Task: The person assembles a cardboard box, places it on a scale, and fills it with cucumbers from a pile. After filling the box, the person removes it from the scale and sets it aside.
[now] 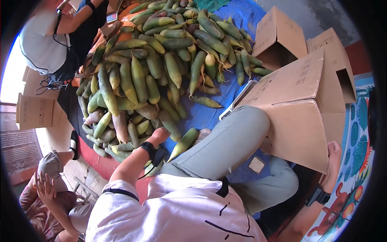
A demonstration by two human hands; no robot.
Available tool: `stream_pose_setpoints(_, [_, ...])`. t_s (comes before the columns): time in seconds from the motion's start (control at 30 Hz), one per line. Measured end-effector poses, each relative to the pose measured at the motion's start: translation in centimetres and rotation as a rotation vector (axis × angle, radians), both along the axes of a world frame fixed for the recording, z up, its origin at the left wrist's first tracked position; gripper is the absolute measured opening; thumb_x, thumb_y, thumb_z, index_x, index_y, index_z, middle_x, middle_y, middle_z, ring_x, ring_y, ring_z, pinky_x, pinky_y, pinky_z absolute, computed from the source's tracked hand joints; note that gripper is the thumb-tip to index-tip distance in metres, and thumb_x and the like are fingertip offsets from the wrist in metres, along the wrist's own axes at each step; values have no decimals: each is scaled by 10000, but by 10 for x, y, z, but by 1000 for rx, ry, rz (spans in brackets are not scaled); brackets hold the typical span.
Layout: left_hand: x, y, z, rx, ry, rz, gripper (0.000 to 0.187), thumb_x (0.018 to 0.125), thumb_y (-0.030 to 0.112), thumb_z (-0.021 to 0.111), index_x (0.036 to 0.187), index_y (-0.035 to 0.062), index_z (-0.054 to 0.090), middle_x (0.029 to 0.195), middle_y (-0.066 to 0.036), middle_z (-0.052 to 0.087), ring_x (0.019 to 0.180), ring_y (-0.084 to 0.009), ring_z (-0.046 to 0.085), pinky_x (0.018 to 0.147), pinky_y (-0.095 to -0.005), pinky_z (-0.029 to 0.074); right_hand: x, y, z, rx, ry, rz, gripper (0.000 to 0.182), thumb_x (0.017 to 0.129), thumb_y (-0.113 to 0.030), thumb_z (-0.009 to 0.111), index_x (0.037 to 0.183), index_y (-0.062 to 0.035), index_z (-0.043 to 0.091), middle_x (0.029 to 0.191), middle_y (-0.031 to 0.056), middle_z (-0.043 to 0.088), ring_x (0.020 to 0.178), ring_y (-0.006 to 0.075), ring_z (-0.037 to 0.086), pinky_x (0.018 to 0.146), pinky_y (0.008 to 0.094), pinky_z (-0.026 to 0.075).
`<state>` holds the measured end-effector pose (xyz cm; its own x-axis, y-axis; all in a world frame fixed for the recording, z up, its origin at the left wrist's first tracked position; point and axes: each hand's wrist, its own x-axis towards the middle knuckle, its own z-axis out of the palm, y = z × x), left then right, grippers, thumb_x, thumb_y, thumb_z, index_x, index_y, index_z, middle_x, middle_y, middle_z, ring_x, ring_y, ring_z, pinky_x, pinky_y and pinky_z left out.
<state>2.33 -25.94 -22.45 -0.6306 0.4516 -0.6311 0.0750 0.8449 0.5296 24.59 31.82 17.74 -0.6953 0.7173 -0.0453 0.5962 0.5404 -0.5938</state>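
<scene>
Green radishes (139, 78) lie in a big heap across the blue sheet. Against the near edge of the heap, my left hand (160, 136) is curled closed beside a long green radish (169, 126); what its fingers hold, if anything, is hidden. Another green radish (184, 143) rests between that hand and my raised knee. Far to the right, my right hand (334, 151) is closed on the outer edge of a large open cardboard box (300, 117), which stands tilted beside my leg. Both wrists carry black straps with small devices.
More cardboard boxes stand at the upper right (282, 36) and left (35, 112). A person (44, 44) is at the upper left near a calculator (111, 17). Another person's hands (44, 186) show at the lower left. A small pale block (256, 164) lies by my legs.
</scene>
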Motion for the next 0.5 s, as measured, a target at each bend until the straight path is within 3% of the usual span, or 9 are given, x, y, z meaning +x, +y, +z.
stream_pose_setpoints(0.1, [-1,15,-9,53,-2,-67,345,807,313,489,921,33,655,940,-198,644,919,-349,610,813,-420,482,-2,-6,5,-6,83,-89,301,924,-213,522,654,-114,432,536,-70,334,472,22,299,425,210,214])
stream_pose_setpoints(0.17, [-3,39,12,25,-70,-63,336,808,291,484,948,42,659,1007,-200,634,951,-359,599,846,-420,472,-3,-19,5,273,112,-126,303,939,-247,506,673,-118,443,536,-74,309,468,16,293,413,204,200])
stream_pose_setpoints(0.33, [-1,74,-2,-36,-87,-116,360,800,289,495,972,13,649,1038,-213,621,976,-358,587,868,-404,465,-5,-30,0,434,284,-188,316,955,-278,477,695,-99,475,537,-69,327,461,18,293,417,208,206])
stream_pose_setpoints(0.5, [3,97,-16,-44,-32,-241,447,790,228,512,1200,51,520,1173,-203,534,1097,-360,522,922,-424,437,0,-38,0,485,248,-145,337,965,-288,453,705,-75,487,535,-65,342,456,22,290,421,214,204])
